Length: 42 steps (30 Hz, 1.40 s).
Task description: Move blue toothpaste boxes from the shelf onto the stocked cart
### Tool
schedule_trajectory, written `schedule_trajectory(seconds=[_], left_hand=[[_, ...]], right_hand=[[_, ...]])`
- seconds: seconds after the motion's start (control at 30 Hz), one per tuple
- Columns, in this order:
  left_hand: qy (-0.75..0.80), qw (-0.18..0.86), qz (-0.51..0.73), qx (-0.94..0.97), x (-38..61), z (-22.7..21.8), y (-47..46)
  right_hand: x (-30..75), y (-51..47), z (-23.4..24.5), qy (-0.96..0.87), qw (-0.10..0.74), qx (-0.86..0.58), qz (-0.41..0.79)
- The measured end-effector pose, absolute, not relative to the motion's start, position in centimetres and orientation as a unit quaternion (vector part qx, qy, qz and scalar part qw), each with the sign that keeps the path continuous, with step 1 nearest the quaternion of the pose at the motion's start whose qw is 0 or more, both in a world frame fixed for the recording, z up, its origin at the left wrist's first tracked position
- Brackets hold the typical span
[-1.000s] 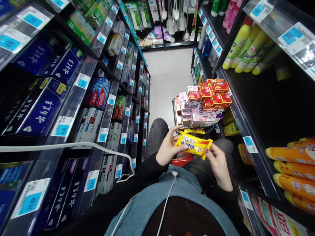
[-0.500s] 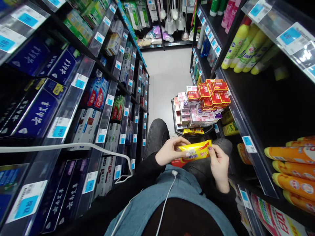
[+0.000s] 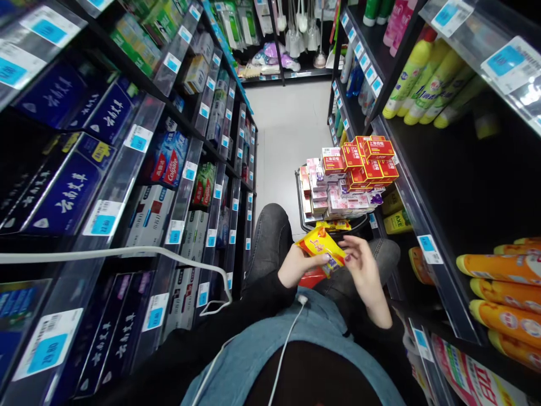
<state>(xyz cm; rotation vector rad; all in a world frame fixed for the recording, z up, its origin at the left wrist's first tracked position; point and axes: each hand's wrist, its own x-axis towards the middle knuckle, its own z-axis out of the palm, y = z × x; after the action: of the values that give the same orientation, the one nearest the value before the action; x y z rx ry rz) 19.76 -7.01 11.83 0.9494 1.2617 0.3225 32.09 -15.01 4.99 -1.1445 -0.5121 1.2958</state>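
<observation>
Just turned so its large lettering has swapped ends, the yellow soap packet [image 3: 318,242] is clasped by the left hand [image 3: 296,264], seemingly its main hold, while the right hand [image 3: 362,266] meets its far corner, pinching or merely touching I can't tell, the box-laden basket [image 3: 300,203] beyond the grip.

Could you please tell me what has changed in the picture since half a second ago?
The yellow packet has moved left and been turned: the right-hand end, higher before, now sits lower in the picture. The left hand still holds it; the right hand, now more open, remains by that end, its grip unclear. The red boxes and orange bottles stayed as they were.
</observation>
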Motion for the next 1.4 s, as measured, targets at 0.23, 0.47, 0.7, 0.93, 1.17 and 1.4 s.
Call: schedule_trajectory(seconds=[0.23,0.47,0.7,0.93,1.17,1.4], left_hand=[[0.607,0.675,0.157,0.389,19.3,11.5,-6.5],[0.561,0.718,0.109,0.397,19.1,11.9,-6.2],[0.571,0.708,0.090,0.406,19.2,11.9,-6.6],[0.581,0.712,0.101,0.382,19.5,12.1,-6.7],[0.588,0.714,0.102,0.367,19.5,12.0,-6.6],[0.600,0.719,0.095,0.338,19.1,11.3,-6.5]], right_hand=[[30.4,-15.1,3.9,-0.117,0.607,-0.455,0.641],[31.2,-15.5,2.5,-0.066,0.650,-0.488,0.579],[31.5,-15.4,2.5,-0.076,0.665,-0.513,0.537],[31.3,-15.5,2.6,-0.063,0.672,-0.523,0.521],[31.8,-15.4,2.8,-0.079,0.661,-0.533,0.522],[31.6,-14.9,3.3,-0.069,0.614,-0.592,0.517]])
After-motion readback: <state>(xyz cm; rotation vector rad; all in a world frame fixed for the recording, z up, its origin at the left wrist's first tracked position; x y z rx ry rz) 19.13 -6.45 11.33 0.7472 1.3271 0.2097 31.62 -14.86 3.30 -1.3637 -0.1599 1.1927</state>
